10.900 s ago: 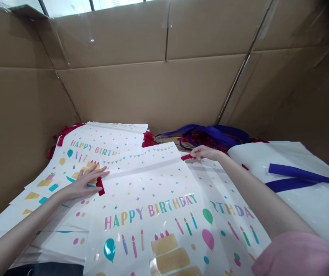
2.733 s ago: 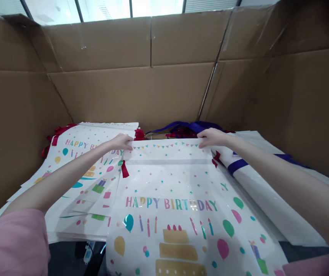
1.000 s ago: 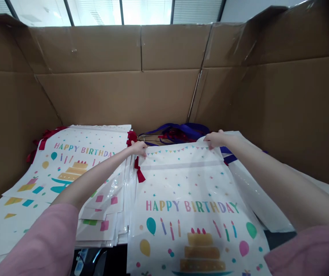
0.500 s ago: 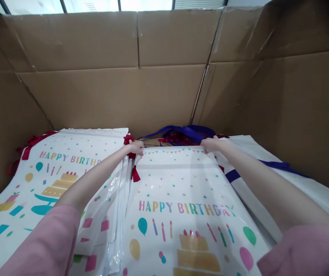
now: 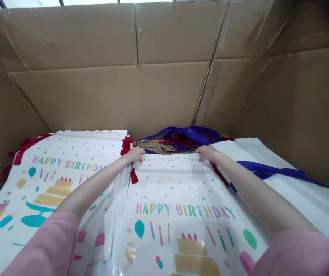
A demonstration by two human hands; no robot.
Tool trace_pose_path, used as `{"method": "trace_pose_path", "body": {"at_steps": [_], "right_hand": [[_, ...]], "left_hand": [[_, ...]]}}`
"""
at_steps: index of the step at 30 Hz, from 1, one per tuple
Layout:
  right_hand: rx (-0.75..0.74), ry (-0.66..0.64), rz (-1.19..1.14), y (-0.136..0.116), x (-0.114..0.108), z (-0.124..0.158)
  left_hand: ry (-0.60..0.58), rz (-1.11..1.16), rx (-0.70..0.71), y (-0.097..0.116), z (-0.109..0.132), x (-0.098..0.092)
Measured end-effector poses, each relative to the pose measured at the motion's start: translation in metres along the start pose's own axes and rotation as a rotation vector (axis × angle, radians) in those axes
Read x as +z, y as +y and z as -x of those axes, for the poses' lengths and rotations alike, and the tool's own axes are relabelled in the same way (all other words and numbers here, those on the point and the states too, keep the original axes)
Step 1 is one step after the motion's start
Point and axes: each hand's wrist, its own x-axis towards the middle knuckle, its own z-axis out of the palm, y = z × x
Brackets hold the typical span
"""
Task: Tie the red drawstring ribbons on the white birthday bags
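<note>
Cardboard wall [image 5: 109,96] behind, hands [image 5: 136,154] [image 5: 206,152] pinching birthday sheet [image 5: 178,193] by top edge, little room before blue straps [image 5: 194,134]

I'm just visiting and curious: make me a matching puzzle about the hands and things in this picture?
1. Left hand
2. Right hand
3. Sleeves
4. Ribbon heap

A. blue and red
B. near the top right corner of the middle birthday print
C. pink
D. near that print's top left corner

Pairs: 1-D, 2-B, 3-C, 4-A

Glossy plastic-looking sheet [image 5: 164,188], matt brown cardboard walls [image 5: 89,99], blue cloth-like ribbon [image 5: 279,174].
</note>
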Motion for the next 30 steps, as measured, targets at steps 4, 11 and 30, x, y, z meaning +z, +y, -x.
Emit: {"method": "trace_pose_path", "body": {"at_steps": [4,11,30], "right_hand": [[-0.003,0.077,0.059,-0.011,0.002,0.009],[0.134,0.372,-0.122,-0.062,0.035,0.047],[0.0,0.436,-0.206,-0.099,0.088,0.095]], "left_hand": [[0.009,-0.049,-0.012,0.001,0.002,0.002],[0.04,-0.103,-0.021,0.002,0.007,0.0],[0.237,-0.278,0.001,0.021,0.024,0.005]]}}
